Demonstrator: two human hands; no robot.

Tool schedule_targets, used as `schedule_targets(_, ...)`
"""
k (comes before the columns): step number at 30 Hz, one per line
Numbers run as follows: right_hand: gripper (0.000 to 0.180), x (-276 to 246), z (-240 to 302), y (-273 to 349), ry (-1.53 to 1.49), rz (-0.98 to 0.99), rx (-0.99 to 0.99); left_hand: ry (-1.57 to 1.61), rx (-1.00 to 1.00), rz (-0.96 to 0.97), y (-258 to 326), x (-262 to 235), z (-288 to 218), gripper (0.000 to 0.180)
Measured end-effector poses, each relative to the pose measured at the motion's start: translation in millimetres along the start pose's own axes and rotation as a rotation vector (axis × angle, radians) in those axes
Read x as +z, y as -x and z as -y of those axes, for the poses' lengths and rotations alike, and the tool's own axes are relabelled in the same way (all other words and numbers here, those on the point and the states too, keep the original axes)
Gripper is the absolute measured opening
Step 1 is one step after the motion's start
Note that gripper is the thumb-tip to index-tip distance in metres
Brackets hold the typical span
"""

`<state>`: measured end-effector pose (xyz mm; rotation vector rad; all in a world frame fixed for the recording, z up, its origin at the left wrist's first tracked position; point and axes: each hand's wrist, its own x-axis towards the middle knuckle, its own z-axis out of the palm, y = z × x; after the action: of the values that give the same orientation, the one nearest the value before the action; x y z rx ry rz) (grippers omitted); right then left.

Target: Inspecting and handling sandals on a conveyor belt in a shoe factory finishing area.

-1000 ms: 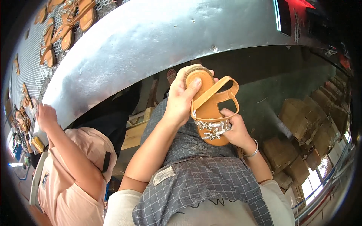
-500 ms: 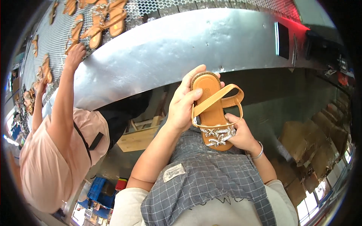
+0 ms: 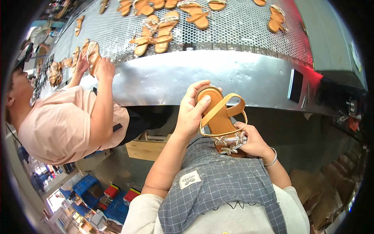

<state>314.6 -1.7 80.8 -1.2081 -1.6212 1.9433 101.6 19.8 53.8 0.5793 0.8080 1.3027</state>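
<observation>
Held over my lap is a tan sandal (image 3: 219, 117) with a strap near its heel and a sparkling silver ornament across the toe. My left hand (image 3: 191, 113) grips the heel end, thumb pressed on the insole and fingers behind the sole. At the toe end, my right hand (image 3: 255, 143) has hold of the side by the ornament; some of its fingers are hidden behind the sandal. The heel points up and away from me, the toe down toward my apron (image 3: 218, 175).
A metal mesh conveyor (image 3: 230, 29) carrying several tan sandals (image 3: 167, 33) runs beyond a shiny metal ledge (image 3: 233, 74). At left, a co-worker in a pink shirt (image 3: 66, 124) handles a sandal (image 3: 93, 58). A dark flat device (image 3: 296, 85) lies on the ledge at right.
My view has shifted, bringing more of the conveyor and co-worker into sight. The sandal I hold has tilted slightly, its toe now darker. The co-worker's hands now hold a raised sandal.
</observation>
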Motion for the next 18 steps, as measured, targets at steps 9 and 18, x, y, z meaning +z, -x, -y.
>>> schedule_targets(9, 0.028, -11, 44, -67, 0.298, 0.064, -0.009, 0.115, 0.023, -0.373, -17, -23, -53, 0.033)
schedule_targets(18, 0.022, 18, 99, -151, 0.325, 0.088, 0.161, 0.204, 0.087, -0.566, -42, -84, -109, 0.022)
